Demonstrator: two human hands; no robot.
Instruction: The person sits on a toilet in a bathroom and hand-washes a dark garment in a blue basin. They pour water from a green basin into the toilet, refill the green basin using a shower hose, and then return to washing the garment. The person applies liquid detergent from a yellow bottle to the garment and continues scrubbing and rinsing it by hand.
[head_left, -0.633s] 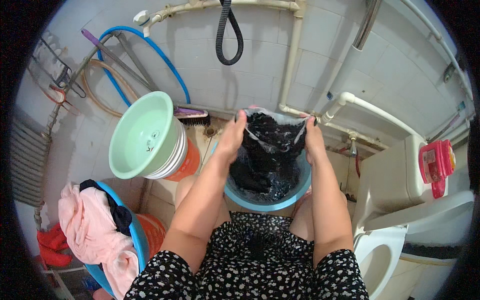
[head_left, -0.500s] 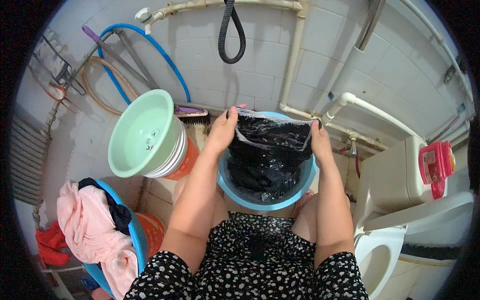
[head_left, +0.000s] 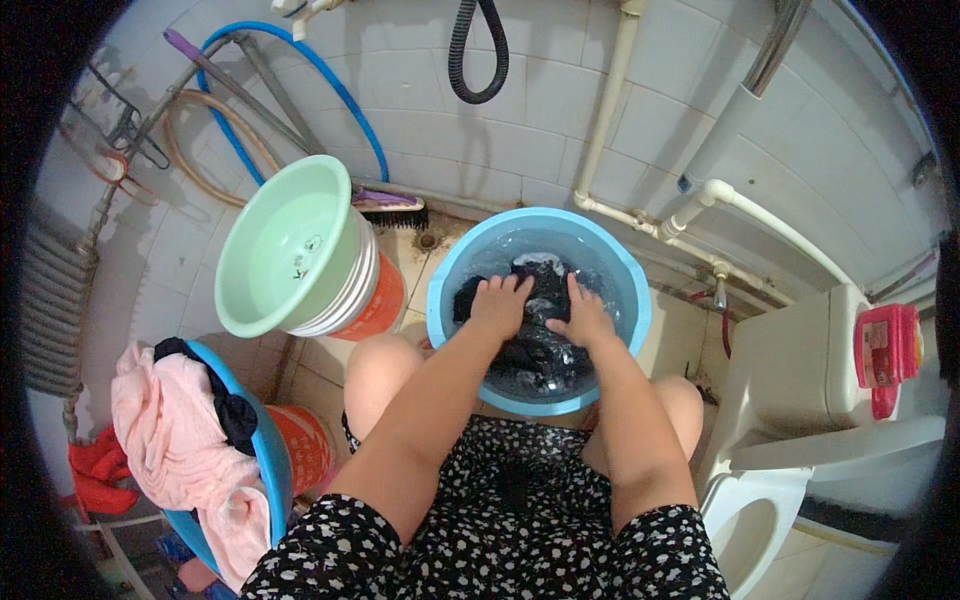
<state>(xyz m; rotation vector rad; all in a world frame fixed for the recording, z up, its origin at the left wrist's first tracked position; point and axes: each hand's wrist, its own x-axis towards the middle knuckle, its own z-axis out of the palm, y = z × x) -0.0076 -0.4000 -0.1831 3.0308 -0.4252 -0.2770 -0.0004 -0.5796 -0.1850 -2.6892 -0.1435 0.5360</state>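
A wet black garment [head_left: 540, 355] with a whitish edge lies bunched in water inside a light-blue basin [head_left: 634, 282] between my knees. My left hand [head_left: 500, 306] rests on the garment's left part, its fingers spread and pointing away from me. On the right side of the cloth lies my right hand [head_left: 584, 318], thumb held apart from the fingers. Both palms face down onto the fabric and neither hand is closed around it. The garment's underside is hidden beneath the water and my hands.
At the left, a pale-green basin [head_left: 235, 285] sits tilted on an orange-and-white bucket [head_left: 375, 300]. Nearer, a blue tub [head_left: 277, 455] holds pink clothing [head_left: 170, 430]. A brush [head_left: 392, 210] lies by the wall. The toilet [head_left: 745, 540] stands at my right, pipes [head_left: 600, 120] beyond.
The black garment, held stretched by its edge above the basin, has gone down into the water. Both hands let go of that edge, moved closer together and now press on the cloth.
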